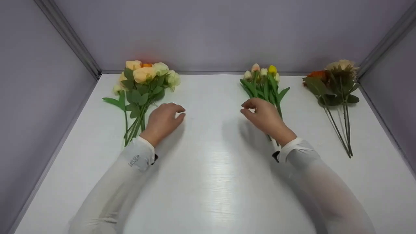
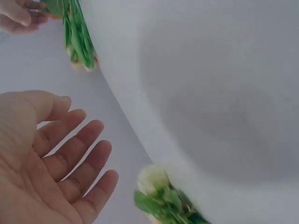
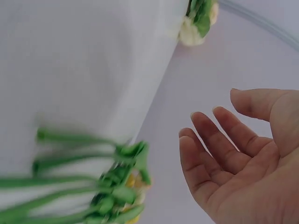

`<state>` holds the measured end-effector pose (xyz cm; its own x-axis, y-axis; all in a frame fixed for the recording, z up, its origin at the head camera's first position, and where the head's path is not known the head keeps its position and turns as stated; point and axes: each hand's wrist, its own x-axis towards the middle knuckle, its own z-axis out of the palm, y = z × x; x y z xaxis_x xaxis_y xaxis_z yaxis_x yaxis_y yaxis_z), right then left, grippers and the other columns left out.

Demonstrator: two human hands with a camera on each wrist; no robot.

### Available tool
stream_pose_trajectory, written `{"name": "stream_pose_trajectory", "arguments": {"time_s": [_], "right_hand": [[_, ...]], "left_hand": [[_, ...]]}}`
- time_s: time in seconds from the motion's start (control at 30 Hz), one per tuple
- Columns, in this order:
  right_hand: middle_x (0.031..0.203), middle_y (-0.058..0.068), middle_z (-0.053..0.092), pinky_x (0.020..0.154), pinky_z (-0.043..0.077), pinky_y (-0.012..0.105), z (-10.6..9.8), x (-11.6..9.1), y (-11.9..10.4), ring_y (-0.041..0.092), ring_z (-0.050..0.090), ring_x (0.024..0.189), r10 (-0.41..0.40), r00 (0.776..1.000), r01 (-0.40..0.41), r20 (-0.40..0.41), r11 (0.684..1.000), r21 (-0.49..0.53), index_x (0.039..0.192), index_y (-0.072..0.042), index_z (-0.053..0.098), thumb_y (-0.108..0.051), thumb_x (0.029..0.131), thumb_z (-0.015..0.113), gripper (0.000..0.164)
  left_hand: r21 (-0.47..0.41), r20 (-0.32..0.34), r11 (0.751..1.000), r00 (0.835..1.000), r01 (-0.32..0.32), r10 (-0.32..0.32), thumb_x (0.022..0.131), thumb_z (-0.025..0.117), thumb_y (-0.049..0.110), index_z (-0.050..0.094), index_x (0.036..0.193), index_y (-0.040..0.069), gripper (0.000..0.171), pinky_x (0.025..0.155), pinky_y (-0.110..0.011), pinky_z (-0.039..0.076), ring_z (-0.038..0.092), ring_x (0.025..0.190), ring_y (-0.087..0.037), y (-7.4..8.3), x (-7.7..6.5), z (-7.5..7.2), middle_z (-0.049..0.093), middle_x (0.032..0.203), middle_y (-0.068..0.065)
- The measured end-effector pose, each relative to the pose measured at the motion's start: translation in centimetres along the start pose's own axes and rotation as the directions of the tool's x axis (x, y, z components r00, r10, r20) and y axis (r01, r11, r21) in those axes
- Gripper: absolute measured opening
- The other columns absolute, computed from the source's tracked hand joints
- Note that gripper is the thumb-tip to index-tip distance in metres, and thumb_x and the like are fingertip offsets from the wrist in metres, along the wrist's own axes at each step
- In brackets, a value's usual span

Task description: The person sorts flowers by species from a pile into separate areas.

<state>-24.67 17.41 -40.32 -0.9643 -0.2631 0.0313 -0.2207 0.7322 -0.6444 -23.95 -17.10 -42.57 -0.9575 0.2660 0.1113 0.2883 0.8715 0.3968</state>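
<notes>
My left hand (image 1: 164,120) hovers just right of the stems of a rose bunch (image 1: 144,76) in peach, orange and pale green. In the left wrist view its fingers (image 2: 77,154) are loosely bent and hold nothing. My right hand (image 1: 265,115) overlaps the stems of a tulip bunch (image 1: 260,81) in pink, white and yellow. The right wrist view shows that palm empty, its fingers (image 3: 219,144) relaxed, with the green tulip stems (image 3: 60,184) off to one side. Both hands face inward across the middle of the table.
At the far right lies a third bunch (image 1: 339,76) with a cream bloom and an orange one, stems toward the front. The white table (image 1: 208,169) is bounded by pale panels, including a back wall (image 1: 208,35) right behind the blooms.
</notes>
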Motion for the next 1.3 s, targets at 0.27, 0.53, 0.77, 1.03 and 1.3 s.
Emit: {"name": "stream_pose_trajectory", "arguments": {"time_s": [0.27, 0.53, 0.77, 1.03, 1.3], "right_hand": [[0.131, 0.005, 0.066, 0.110, 0.041, 0.044, 4.4, -0.6, -3.7, 0.029, 0.051, 0.131, -0.237, 0.967, 0.247, 0.088, 0.962, -0.114, 0.130, -0.011, 0.069, -0.028, 0.101, 0.067, 0.033], [0.137, 0.006, 0.061, 0.113, 0.037, 0.048, 9.7, -0.9, -7.8, 0.032, 0.046, 0.138, -0.374, 0.894, 0.431, 0.245, 0.868, -0.247, 0.138, -0.012, 0.063, -0.031, 0.101, 0.068, 0.042], [0.141, 0.006, 0.058, 0.115, 0.036, 0.049, 12.7, -1.2, -10.0, 0.033, 0.041, 0.142, -0.397, 0.849, 0.499, 0.350, 0.819, -0.283, 0.142, -0.016, 0.060, -0.034, 0.101, 0.067, 0.045], [0.139, 0.006, 0.060, 0.115, 0.036, 0.047, 12.9, -1.5, -9.6, 0.033, 0.041, 0.142, -0.405, 0.843, 0.507, 0.354, 0.817, -0.274, 0.138, -0.015, 0.063, -0.033, 0.101, 0.067, 0.041], [0.136, 0.008, 0.062, 0.116, 0.035, 0.046, 12.6, -1.5, -9.2, 0.034, 0.042, 0.142, -0.431, 0.837, 0.521, 0.337, 0.816, -0.250, 0.133, -0.013, 0.066, -0.030, 0.101, 0.068, 0.037]], "left_hand": [[-0.080, -0.074, 0.951, 0.949, 0.299, -0.305, 0.104, 0.057, 0.022, 0.072, 0.122, 0.005, 0.029, 0.080, -0.053, 0.053, 0.067, 0.095, -0.033, -7.9, -0.8, -3.5, 0.071, 0.114, -0.015], [-0.130, -0.066, 0.905, 0.907, 0.405, -0.415, 0.104, 0.058, 0.025, 0.073, 0.114, 0.002, 0.029, 0.070, -0.050, 0.051, 0.065, 0.082, -0.032, -11.2, -1.6, -3.8, 0.072, 0.104, -0.019], [-0.144, -0.018, 0.884, 0.892, 0.444, -0.451, 0.103, 0.060, 0.025, 0.074, 0.111, 0.003, 0.028, 0.067, -0.047, 0.050, 0.063, 0.079, -0.029, -11.2, -1.2, -3.9, 0.072, 0.105, -0.018], [-0.091, 0.040, 0.875, 0.879, 0.476, -0.474, 0.100, 0.062, 0.020, 0.063, 0.081, 0.006, 0.024, 0.058, -0.040, 0.045, 0.054, 0.063, -0.023, -10.9, -0.7, -3.9, 0.061, 0.072, -0.009], [-0.208, 0.081, 0.845, 0.869, 0.494, -0.488, 0.097, 0.068, 0.019, 0.049, 0.060, 0.014, 0.042, 0.054, -0.036, 0.041, 0.045, 0.052, -0.016, -11.2, -1.0, -4.4, 0.040, 0.052, 0.004]]}}
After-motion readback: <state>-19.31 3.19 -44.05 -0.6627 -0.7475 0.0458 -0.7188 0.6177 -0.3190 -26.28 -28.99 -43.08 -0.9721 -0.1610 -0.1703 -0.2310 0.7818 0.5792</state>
